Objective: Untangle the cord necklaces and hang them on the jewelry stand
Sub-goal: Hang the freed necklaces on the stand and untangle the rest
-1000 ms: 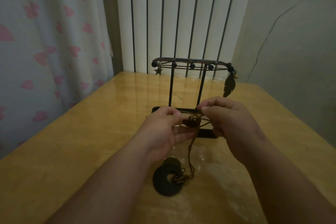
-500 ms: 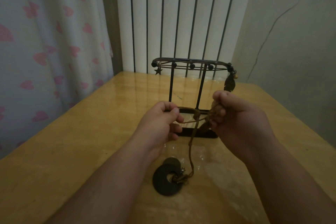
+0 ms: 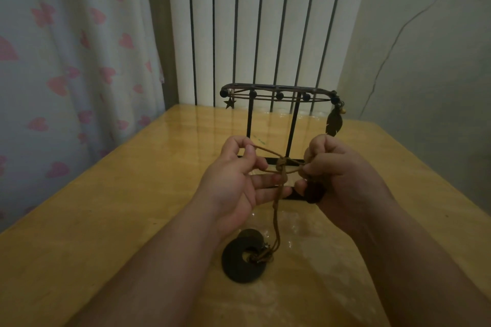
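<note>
The left hand point(image 3: 233, 180) pinches a strand of the cord necklaces point(image 3: 276, 207). The right hand point(image 3: 340, 175) curls round other strands and, it seems, a dark pendant. Between them sits the knot point(image 3: 281, 166) (this is the untangling step), with cord trailing down to a ring pendant point(image 3: 239, 263) on the worktop point(image 3: 106, 220). Next, I judge, the knot wants teasing loose before anything goes on the jewelry stand point(image 3: 276, 91) behind. No writing is legible.
</note>
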